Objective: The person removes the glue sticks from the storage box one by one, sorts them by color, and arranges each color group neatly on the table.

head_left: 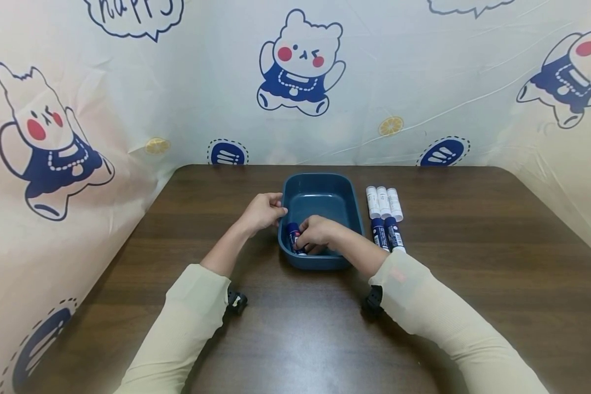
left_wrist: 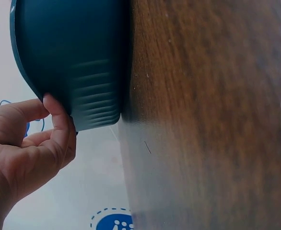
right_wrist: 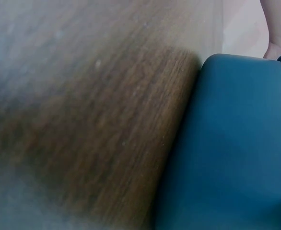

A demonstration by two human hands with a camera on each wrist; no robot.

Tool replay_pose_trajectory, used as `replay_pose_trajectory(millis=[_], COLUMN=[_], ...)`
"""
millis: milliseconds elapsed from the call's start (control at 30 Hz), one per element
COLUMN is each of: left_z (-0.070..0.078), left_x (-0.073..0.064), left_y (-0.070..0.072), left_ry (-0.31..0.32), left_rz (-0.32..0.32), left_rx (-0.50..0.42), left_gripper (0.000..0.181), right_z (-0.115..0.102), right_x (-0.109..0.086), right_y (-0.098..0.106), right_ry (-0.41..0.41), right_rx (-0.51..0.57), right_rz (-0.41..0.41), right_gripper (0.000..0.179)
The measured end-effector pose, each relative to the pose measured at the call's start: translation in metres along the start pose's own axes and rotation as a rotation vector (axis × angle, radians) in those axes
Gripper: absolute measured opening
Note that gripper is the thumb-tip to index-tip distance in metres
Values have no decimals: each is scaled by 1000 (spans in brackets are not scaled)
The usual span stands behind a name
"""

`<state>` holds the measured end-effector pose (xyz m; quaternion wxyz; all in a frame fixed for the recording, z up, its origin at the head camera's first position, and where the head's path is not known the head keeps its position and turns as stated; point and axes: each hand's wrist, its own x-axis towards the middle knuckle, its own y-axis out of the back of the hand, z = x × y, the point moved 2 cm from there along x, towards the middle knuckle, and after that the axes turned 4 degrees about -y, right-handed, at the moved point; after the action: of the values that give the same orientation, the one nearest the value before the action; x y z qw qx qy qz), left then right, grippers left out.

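A dark blue plastic bin (head_left: 320, 262) stands on the table. At its left rim my left hand (head_left: 263, 212) grips the edge; the left wrist view shows the thumb and fingers of this hand (left_wrist: 30, 148) at the rim of the bin (left_wrist: 92, 57). My right hand (head_left: 320, 231) reaches down inside, its curled fingers at a blue glue stick (head_left: 293, 230) lying along the left wall. Part of that stick is hidden behind the fingers. In the right wrist view only the bin's outer wall (right_wrist: 231, 143) shows, with the right hand out of sight.
Right of the bin, three white tubes (head_left: 383, 202) lie side by side. Nearer me lie two blue-and-white glue sticks (head_left: 386, 234), partly behind the right forearm. The brown wooden table (head_left: 295, 328) ends at a cartoon-printed curtain (head_left: 374, 71) at the back.
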<state>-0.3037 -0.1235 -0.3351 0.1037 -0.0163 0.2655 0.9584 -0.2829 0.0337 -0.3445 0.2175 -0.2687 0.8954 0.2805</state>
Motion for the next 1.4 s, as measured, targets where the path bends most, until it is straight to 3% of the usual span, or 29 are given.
replay_pose_trajectory(millis=[533,1400], left_z=[2,1], left_x=[-2,-2], left_y=[0,-1], left_ry=[-12,-30], left_rz=[2,13], left_rx=[-2,4], left_gripper=[53,52], right_z=[2,16], right_x=[-7,-30], right_y=[7,39], right_ry=[2,115], right_rx=[128,357], right_rz=[-26,-118], right_gripper=[53,62])
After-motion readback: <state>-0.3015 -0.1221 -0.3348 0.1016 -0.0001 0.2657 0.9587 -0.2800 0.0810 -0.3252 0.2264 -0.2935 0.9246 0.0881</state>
